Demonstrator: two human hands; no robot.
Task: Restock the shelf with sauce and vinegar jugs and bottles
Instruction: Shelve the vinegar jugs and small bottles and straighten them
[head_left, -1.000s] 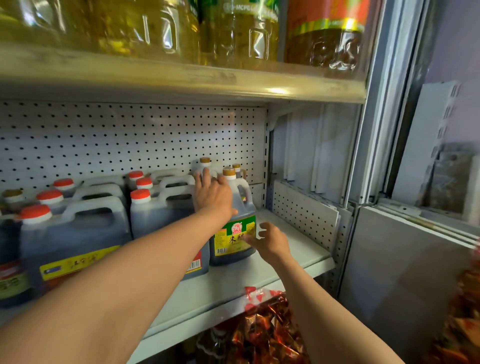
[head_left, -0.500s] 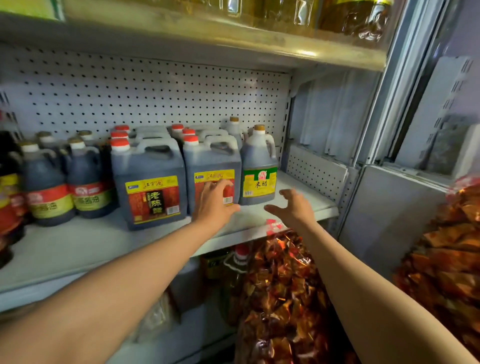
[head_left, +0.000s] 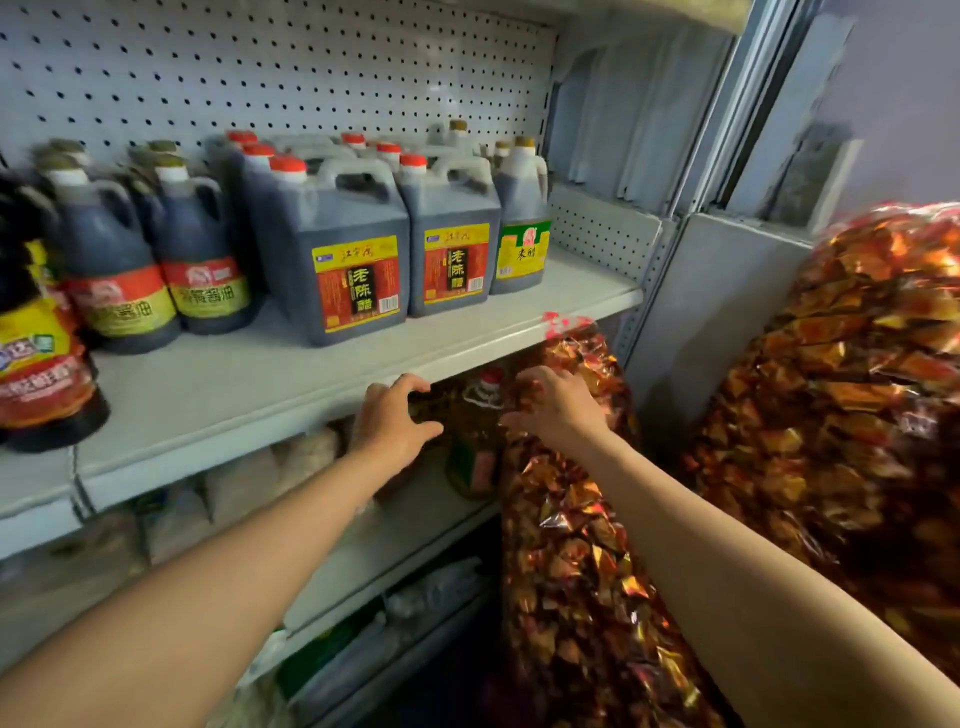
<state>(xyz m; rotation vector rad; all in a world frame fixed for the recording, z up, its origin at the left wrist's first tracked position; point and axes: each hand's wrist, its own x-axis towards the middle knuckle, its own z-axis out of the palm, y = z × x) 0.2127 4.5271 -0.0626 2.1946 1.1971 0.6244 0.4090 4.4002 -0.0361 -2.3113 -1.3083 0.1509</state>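
Observation:
Dark vinegar jugs with red caps (head_left: 343, 244) stand in rows on the white shelf (head_left: 234, 384). To their right is a smaller green-labelled jug (head_left: 519, 223); to their left stand soy sauce bottles (head_left: 202, 260). Under the shelf edge a yellowish bottle with a red cap (head_left: 475, 447) stands on the lower shelf. My left hand (head_left: 389, 421) hangs just left of that bottle, fingers spread, holding nothing. My right hand (head_left: 556, 405) is just right of it, fingers apart, against a foil bag. Neither hand touches the bottle as far as I can see.
A tall clear bag of red-gold foil packets (head_left: 582, 519) leans against the shelf's right end. A second such bag (head_left: 852, 395) fills the right side. Pale packages (head_left: 244, 483) lie on the lower shelf. Pegboard (head_left: 291, 67) backs the shelf.
Both hands left the jugs on the shelf and dropped below its front edge, to either side of the bottle on the lower shelf. The camera tilted down.

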